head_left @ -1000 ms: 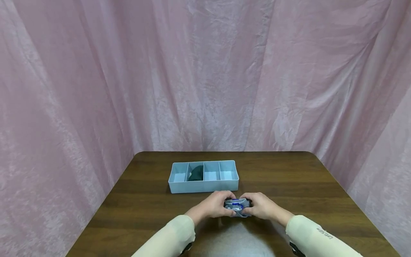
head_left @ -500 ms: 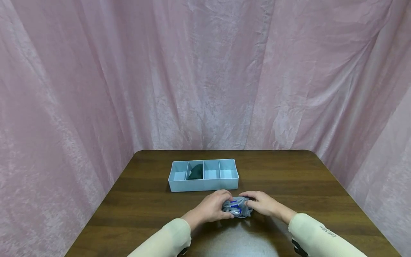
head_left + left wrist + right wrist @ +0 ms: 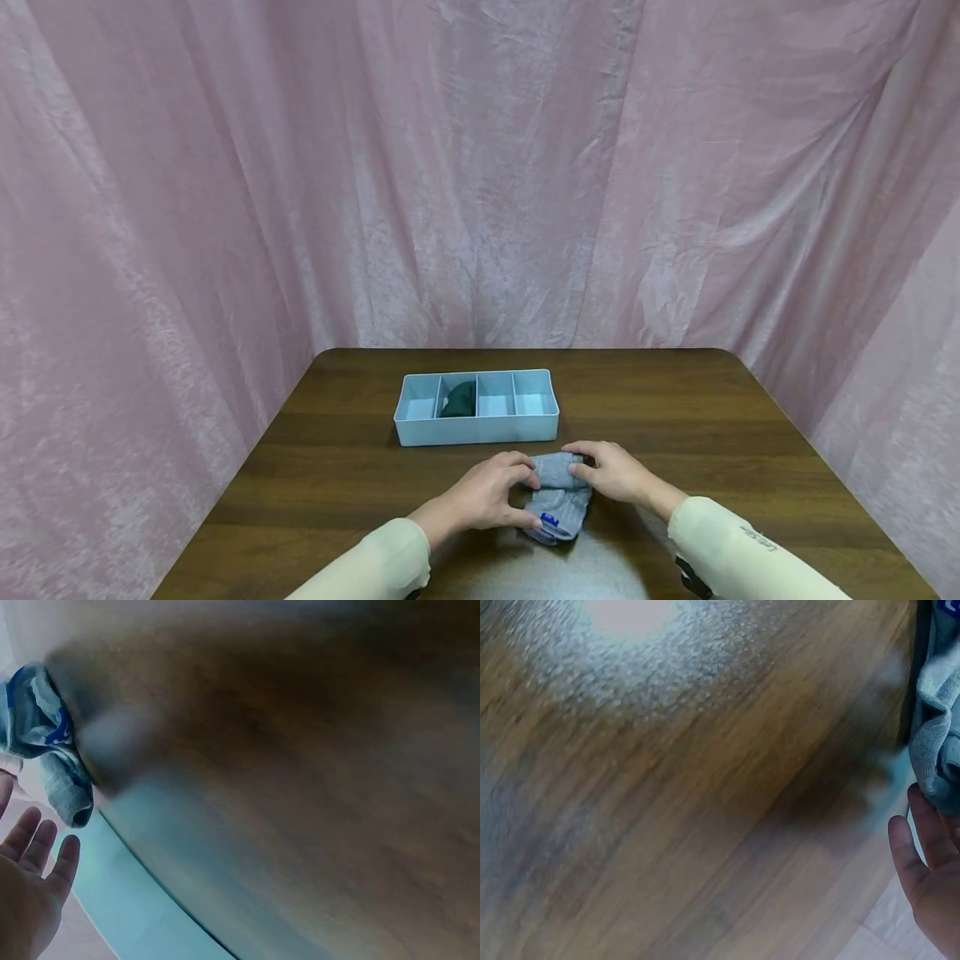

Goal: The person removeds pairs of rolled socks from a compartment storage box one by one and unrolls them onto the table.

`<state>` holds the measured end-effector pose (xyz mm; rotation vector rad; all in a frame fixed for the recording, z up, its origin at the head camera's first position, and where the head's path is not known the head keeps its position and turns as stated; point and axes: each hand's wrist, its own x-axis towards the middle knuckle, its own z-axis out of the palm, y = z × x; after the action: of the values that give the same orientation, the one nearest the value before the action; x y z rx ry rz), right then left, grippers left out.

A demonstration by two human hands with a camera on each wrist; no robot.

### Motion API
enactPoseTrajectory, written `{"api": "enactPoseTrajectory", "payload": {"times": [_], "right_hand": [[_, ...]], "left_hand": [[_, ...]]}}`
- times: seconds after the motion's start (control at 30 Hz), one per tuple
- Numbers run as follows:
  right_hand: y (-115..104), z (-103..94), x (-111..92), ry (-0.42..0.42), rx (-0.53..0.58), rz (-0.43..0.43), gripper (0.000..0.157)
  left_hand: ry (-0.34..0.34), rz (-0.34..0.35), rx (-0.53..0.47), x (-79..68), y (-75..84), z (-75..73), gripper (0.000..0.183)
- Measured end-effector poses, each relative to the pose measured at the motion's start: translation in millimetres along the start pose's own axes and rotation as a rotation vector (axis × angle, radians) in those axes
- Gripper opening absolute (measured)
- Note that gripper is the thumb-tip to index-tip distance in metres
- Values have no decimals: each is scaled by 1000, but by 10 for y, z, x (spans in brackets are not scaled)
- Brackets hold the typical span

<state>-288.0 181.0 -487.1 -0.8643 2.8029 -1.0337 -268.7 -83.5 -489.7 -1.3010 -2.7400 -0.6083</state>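
A grey sock with a blue mark lies on the table, its near part spread toward me and its far part folded over. Its cloth shows crumpled in the left wrist view. At its left side is my left hand, fingers spread and thumb near the blue mark; in the left wrist view the fingers stand apart from the cloth. My right hand pinches the far right corner, thumb on top. In the right wrist view, fingers reach the ribbed sock.
Behind the hands stands a light blue divided box. A dark green bundle of cloth sits in its second compartment from the left. Pink curtains hang behind the brown wooden table.
The sock was a compact bundle between both hands; now it lies flatter and extends toward me. My left hand has loosened and moved slightly left and nearer. The right hand stays at the far right corner.
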Motion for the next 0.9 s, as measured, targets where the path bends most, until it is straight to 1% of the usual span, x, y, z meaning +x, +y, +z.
{"api": "enactPoseTrajectory", "payload": {"times": [0.23,0.4,0.53,0.73,0.83,0.9], "right_hand": [[-2,30,18,34,-12,30,32],[-13,40,23,37,0,53,32],[-23,54,27,43,2,72,31],[-21,72,33,47,14,94,30],[-26,75,36,53,17,108,30],[-35,77,38,58,15,129,29]], "left_hand": [[-17,-51,-45,-51,17,-45,37],[16,-69,-72,-42,39,-31,30],[46,-58,-92,-32,57,3,28],[62,-23,-127,-58,73,71,28],[56,-17,-136,-74,63,99,28],[34,-24,-139,-80,55,114,30]]}}
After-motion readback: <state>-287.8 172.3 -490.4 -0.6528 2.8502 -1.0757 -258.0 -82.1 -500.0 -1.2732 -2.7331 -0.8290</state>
